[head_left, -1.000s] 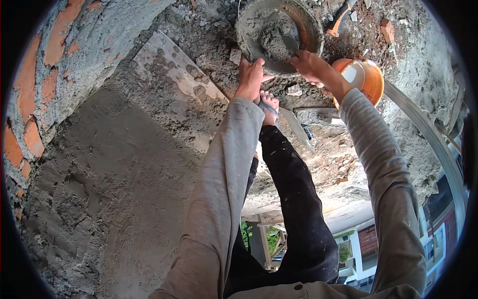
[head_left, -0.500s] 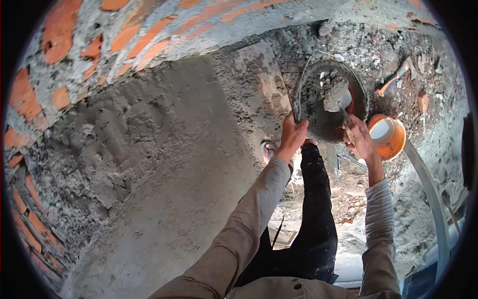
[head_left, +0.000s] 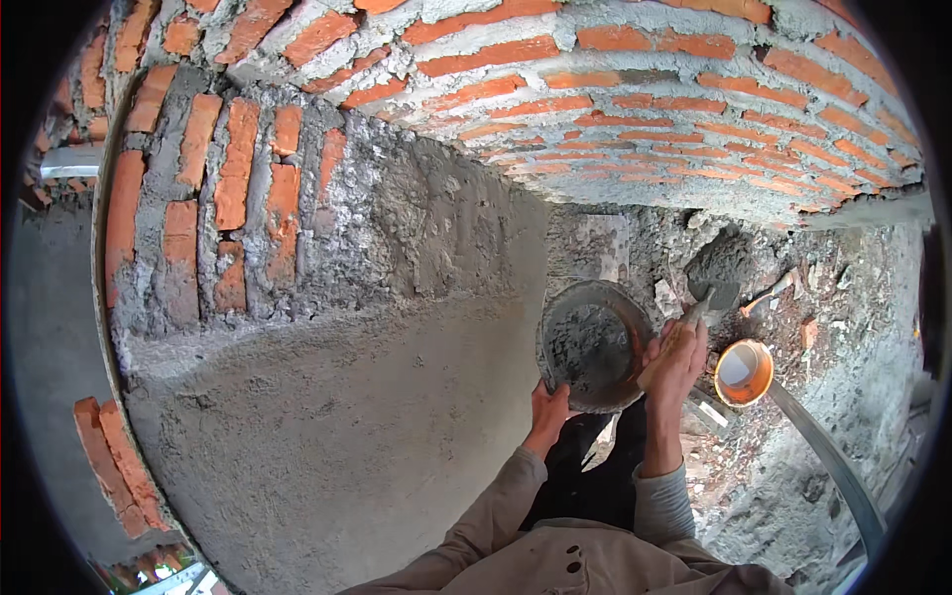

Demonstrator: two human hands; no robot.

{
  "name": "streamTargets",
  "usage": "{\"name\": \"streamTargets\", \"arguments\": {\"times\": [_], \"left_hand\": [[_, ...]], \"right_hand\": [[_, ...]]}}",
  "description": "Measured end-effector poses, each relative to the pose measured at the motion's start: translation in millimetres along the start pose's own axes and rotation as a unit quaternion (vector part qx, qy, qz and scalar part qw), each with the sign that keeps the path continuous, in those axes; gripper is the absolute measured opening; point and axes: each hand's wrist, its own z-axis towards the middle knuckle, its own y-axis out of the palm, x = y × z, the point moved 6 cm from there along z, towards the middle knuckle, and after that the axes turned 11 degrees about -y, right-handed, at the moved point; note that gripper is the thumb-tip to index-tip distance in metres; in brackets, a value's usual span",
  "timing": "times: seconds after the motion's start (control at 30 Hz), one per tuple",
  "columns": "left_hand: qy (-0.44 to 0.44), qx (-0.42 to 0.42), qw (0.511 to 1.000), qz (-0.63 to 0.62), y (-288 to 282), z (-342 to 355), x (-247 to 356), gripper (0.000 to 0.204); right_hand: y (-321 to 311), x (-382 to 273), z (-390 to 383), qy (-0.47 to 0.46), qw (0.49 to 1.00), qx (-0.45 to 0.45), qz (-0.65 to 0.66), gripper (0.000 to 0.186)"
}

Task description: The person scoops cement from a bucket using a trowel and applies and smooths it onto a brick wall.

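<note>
My left hand (head_left: 548,412) is closed on the near left rim of a round dark bucket (head_left: 610,399), which has grey mortar (head_left: 585,337) inside. In my right hand (head_left: 674,362) is the handle of a trowel (head_left: 721,295), its fingers wrapped round it. The trowel's blade points away from me, past the bucket's right side, and carries a heap of wet mortar (head_left: 722,258). Left of the bucket stands a wall smeared with grey plaster (head_left: 387,397); bare bricks (head_left: 238,164) show on its upper left part.
An orange bucket (head_left: 762,389) with pale liquid stands on the rubble floor to the right. Beyond it lies a tool with an orange-and-dark handle (head_left: 766,297). A long grey strip (head_left: 833,471) slants across the right side. A brick wall (head_left: 635,119) rises ahead.
The trowel has come out of the bucket with mortar on it, to the bucket's right. The view has tilted up and shows more of the brick walls. My left hand still grips the rim.
</note>
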Motion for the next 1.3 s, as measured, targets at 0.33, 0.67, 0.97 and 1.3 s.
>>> {"name": "streamTargets", "arguments": {"times": [0.33, 0.67, 0.97, 1.3], "left_hand": [[0.131, -0.038, 0.980, 0.144, -58, -155, 19, 0.039], [-0.023, 0.043, 0.998, 0.046, -85, -175, -17, 0.044], [0.146, -0.019, 0.984, 0.102, -42, -181, 28, 0.034], [0.157, 0.014, 0.983, 0.093, -31, -188, 26, 0.035]], "right_hand": [[279, -27, -168, -0.293, 0.898, -0.276, -0.177, 0.037], [-10, -70, -227, -0.107, 0.708, -0.580, -0.389, 0.033], [-37, -41, -163, -0.244, 0.519, -0.451, -0.684, 0.026], [-28, -111, -166, 0.023, 0.642, -0.593, -0.486, 0.029]]}}
